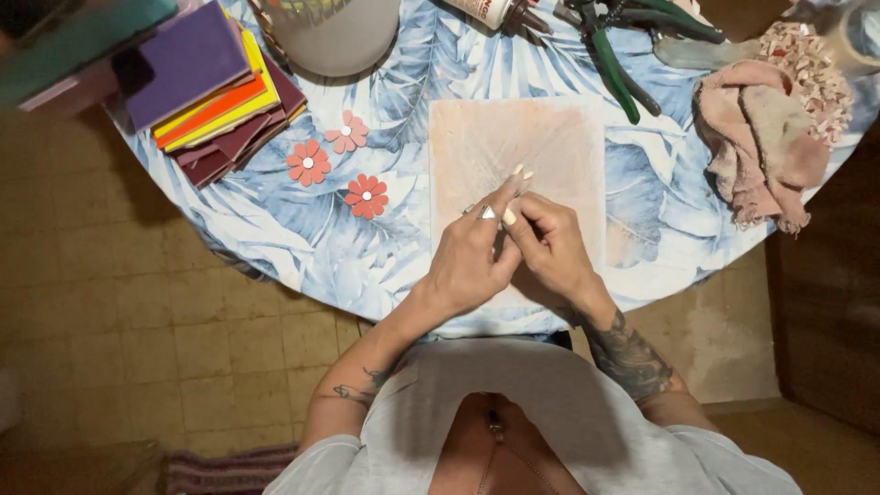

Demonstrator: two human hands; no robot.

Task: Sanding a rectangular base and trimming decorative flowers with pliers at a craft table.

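- While both hands meet over the round worktop (pixel 302 247) with its blue-and-white leaf-print cloth, the head view looks straight down on them, just above the near edge.
- The left hand (pixel 469 261) has its fingers curled in, thumb and forefinger pinched on a small pale piece (pixel 521 181) that sticks up between the two hands; a ring sits on one finger.
- The right hand (pixel 550 246) presses against the left, its fingers likewise closed around the same small piece; what the piece is made of is too small to tell.
- Under the hands lies a pale pinkish rectangular work mat (pixel 550 137), reaching towards the far side.
- Left of the mat lie three flat red-orange paper flowers (pixel 336 164) with white centres, close together yet apart.
- Far left rests a stack of coloured sheets (pixel 220 101), purple on top, with yellow, orange and maroon below.
- At the far edge stand a grey rounded vessel (pixel 335 37), a glue bottle (pixel 490 11) lying on its side and green-handled pliers (pixel 616 69).
- On the right lies a crumpled pink cloth (pixel 761 137), with a heap of pinkish scraps (pixel 811 64) just beyond it.
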